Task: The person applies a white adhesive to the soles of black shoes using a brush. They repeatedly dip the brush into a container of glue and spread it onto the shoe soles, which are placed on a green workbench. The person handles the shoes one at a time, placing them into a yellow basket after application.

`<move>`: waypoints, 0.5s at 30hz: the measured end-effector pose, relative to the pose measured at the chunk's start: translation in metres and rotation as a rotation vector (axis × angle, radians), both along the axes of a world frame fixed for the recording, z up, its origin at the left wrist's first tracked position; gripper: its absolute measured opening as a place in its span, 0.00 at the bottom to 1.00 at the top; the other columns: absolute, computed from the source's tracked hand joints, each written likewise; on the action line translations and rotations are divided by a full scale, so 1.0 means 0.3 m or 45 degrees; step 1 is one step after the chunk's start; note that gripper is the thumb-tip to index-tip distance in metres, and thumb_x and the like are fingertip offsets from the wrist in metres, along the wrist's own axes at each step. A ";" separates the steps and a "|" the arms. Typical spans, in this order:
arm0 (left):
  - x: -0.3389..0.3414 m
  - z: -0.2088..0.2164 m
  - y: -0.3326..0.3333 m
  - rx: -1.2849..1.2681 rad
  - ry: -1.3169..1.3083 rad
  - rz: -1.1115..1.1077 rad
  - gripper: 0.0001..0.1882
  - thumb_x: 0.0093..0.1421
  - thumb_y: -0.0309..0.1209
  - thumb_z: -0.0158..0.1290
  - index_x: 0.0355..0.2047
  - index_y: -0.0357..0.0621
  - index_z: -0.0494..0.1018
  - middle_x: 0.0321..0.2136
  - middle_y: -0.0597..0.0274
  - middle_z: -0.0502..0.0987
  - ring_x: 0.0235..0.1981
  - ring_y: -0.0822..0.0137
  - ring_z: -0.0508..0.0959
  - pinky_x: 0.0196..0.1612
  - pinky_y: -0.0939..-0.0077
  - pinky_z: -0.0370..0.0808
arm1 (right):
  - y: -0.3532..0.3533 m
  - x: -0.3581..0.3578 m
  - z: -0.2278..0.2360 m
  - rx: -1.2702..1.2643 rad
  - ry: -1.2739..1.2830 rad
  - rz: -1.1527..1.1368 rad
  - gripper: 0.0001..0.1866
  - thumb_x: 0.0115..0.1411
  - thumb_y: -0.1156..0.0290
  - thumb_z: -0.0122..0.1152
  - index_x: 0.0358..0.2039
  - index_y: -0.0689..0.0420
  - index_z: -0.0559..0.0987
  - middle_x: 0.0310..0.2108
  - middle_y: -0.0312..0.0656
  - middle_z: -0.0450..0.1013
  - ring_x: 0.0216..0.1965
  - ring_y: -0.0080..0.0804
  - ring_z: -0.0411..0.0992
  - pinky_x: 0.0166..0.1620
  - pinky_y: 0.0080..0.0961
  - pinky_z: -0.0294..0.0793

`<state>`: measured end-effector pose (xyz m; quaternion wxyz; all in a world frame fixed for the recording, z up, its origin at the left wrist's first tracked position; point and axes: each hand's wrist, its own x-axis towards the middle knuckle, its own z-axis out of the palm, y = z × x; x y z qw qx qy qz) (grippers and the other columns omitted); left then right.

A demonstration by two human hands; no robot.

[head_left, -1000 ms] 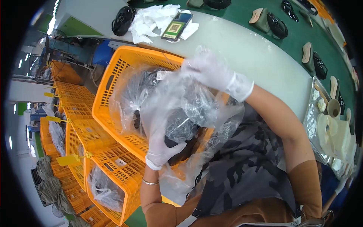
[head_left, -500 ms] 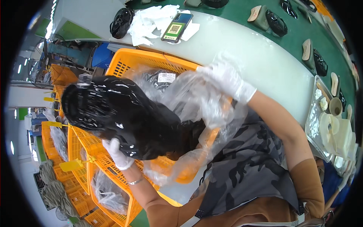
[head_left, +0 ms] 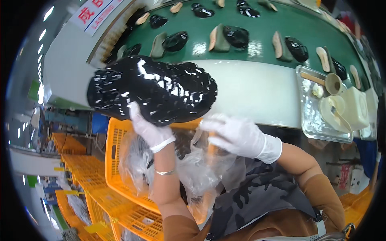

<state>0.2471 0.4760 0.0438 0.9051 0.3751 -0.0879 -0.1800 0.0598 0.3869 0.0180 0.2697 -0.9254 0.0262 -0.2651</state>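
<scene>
A thick bundle of glossy black shoe uppers (head_left: pixel 161 90) is held up above the near edge of the white table (head_left: pixel 257 92). My gloved left hand (head_left: pixel 150 128) grips its underside, thumb showing against the black surface; its other fingers are partly hidden. Nearby to the right, my gloved right hand (head_left: pixel 237 134) is empty with its fingers apart, slightly blurred. It hovers over a crumpled clear plastic bag (head_left: pixel 197 172), which lies in an orange plastic crate (head_left: pixel 113 160). Dark contents show through the bag.
Beyond the table, a green conveyor belt (head_left: pixel 265 36) carries several black uppers paired with grey-green shoe parts. On the right, a metal tray (head_left: pixel 313 116) holds a cup, a white container and a brush. Several orange crates (head_left: pixel 124 201) stand at the lower left.
My left hand has raised the black bundle up and right, from over the crate to over the table edge. My right hand has let go of the plastic bag. The view has turned.
</scene>
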 end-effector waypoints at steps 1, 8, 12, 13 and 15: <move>-0.014 -0.053 -0.045 0.041 0.002 -0.045 0.20 0.57 0.39 0.50 0.46 0.41 0.67 0.40 0.56 0.73 0.38 0.62 0.76 0.40 0.67 0.76 | -0.031 -0.030 0.017 0.066 -0.076 -0.116 0.21 0.53 0.69 0.58 0.48 0.56 0.70 0.47 0.47 0.68 0.44 0.42 0.70 0.43 0.31 0.72; -0.261 -0.369 -0.307 0.177 0.170 0.134 0.21 0.55 0.36 0.56 0.46 0.38 0.67 0.43 0.55 0.72 0.42 0.64 0.73 0.47 0.65 0.72 | -0.185 -0.098 -0.192 0.115 -0.024 -0.572 0.37 0.49 0.70 0.62 0.60 0.51 0.58 0.56 0.56 0.57 0.49 0.54 0.64 0.49 0.38 0.67; -0.250 -0.316 -0.233 0.459 0.126 -0.182 0.20 0.55 0.37 0.56 0.45 0.44 0.67 0.42 0.61 0.72 0.43 0.63 0.71 0.48 0.58 0.68 | -0.230 -0.111 -0.221 0.184 -0.020 -0.629 0.36 0.47 0.70 0.63 0.58 0.46 0.62 0.55 0.54 0.58 0.45 0.52 0.65 0.47 0.38 0.68; -0.240 -0.316 -0.211 0.536 0.125 -0.224 0.19 0.55 0.37 0.56 0.44 0.44 0.67 0.41 0.62 0.72 0.42 0.64 0.71 0.47 0.58 0.68 | -0.237 -0.111 -0.227 0.183 -0.001 -0.621 0.35 0.47 0.70 0.63 0.57 0.45 0.62 0.55 0.53 0.58 0.45 0.52 0.65 0.47 0.38 0.69; -0.218 -0.327 -0.153 0.692 0.124 -0.312 0.18 0.55 0.37 0.56 0.43 0.45 0.67 0.40 0.63 0.72 0.42 0.66 0.71 0.45 0.59 0.69 | -0.252 -0.117 -0.240 0.182 0.037 -0.611 0.34 0.47 0.70 0.63 0.56 0.45 0.64 0.55 0.52 0.58 0.44 0.50 0.66 0.46 0.38 0.69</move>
